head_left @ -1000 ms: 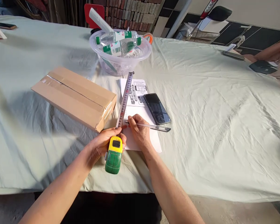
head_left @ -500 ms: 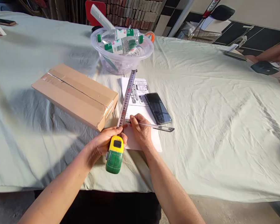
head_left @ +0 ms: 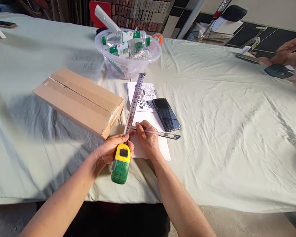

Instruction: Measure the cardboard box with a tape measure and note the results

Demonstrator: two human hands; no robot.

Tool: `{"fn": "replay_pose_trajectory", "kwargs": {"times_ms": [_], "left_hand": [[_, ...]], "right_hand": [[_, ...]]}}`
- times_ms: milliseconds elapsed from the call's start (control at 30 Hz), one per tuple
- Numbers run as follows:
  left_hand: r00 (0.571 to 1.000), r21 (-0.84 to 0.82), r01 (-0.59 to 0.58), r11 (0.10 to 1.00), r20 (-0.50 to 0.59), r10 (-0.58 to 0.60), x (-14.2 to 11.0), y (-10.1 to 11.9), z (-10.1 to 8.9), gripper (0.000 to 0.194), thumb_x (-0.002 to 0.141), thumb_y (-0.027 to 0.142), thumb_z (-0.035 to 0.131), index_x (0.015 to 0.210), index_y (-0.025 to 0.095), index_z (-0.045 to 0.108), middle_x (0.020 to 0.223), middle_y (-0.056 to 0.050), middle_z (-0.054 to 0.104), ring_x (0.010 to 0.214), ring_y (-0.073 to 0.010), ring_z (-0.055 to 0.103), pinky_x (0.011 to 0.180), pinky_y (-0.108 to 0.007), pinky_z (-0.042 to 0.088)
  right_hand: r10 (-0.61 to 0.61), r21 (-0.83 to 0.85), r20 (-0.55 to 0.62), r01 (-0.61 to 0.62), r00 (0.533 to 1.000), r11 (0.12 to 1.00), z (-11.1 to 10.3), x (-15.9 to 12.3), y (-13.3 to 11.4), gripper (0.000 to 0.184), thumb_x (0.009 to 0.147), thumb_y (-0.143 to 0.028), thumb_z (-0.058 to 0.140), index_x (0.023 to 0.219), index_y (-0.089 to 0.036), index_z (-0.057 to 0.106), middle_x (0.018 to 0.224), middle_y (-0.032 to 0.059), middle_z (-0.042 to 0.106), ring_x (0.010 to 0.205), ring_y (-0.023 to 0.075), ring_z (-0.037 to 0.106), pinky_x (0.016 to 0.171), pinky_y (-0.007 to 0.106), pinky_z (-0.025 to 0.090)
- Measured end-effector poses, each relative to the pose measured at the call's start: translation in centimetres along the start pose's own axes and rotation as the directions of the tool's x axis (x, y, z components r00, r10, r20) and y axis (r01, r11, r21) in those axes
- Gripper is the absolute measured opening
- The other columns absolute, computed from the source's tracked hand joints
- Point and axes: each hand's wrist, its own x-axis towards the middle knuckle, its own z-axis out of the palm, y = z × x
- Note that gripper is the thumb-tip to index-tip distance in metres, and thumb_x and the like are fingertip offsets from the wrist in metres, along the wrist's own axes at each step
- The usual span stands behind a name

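Observation:
My left hand (head_left: pixel 111 149) is closed on a green and yellow tape measure (head_left: pixel 120 166), thumb and fingers at the blade near its mouth. The marked steel blade (head_left: pixel 134 107) runs out away from me, over the left part of a printed white sheet (head_left: pixel 162 148). In my right hand (head_left: pixel 148 138) a clear pen (head_left: pixel 164 134) is pinched, its tip at the paper beside small handwritten marks. A black smartphone (head_left: pixel 166 114) lies across the sheet's right edge. Left of the tape sits a closed, taped cardboard box (head_left: pixel 80 100).
Beyond the paper stands a clear plastic basin (head_left: pixel 128 64) with several bottles in it. Another phone (head_left: pixel 4 24) lies at the far left. At the right edge are another person's hands (head_left: pixel 289 49), near a dark object (head_left: pixel 279 70). A pale cloth (head_left: pixel 212 131) covers the table.
The pen's back end has swung slightly left and down as my right hand shifts a little. The other person's hand at the far right has risen. My left hand still holds the tape measure.

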Motion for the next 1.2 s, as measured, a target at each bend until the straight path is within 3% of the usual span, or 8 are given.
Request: {"fn": "replay_pose_trajectory", "kwargs": {"times_ms": [233, 1033, 1200], "left_hand": [[1.0, 0.007, -0.002, 1.0, 0.017, 0.002, 0.09, -0.04, -0.14, 0.024, 0.088, 0.037, 0.061, 0.08, 0.014, 0.062, 0.065, -0.004, 0.062, 0.05, -0.0153, 0.059, 0.048, -0.026, 0.048], [1.0, 0.041, -0.005, 0.999, 0.014, 0.005, 0.01, 0.09, 0.02, 0.023, 0.091, 0.032, 0.055, 0.075, 0.015, 0.057, 0.064, -0.005, 0.062, 0.049, -0.016, 0.059, 0.045, -0.026, 0.048], [1.0, 0.042, -0.002, 0.999, 0.007, 0.002, -0.09, 0.14, 0.21, 0.019, 0.092, 0.03, 0.052, 0.082, 0.015, 0.057, 0.064, -0.004, 0.062, 0.049, -0.0161, 0.059, 0.045, -0.025, 0.048]], "right_hand": [[0.015, 0.001, -0.059, -0.015, 0.998, 1.0, -0.07, -0.03, 0.08, 0.037, 0.089, -0.041, 0.048, 0.06, -0.023, 0.032, 0.055, -0.006, 0.032, 0.053, 0.0117, 0.029, 0.053, 0.028, 0.026], [0.009, -0.035, -0.065, -0.012, 0.998, 0.999, -0.09, -0.01, -0.04, 0.036, 0.089, -0.039, 0.047, 0.061, -0.023, 0.029, 0.055, -0.0064, 0.03, 0.054, 0.012, 0.027, 0.054, 0.028, 0.024], [-0.002, -0.043, -0.057, -0.001, 0.998, 0.999, -0.09, 0.02, -0.09, 0.037, 0.088, -0.036, 0.048, 0.061, -0.023, 0.027, 0.054, -0.0069, 0.028, 0.053, 0.0118, 0.025, 0.054, 0.028, 0.024]]}}
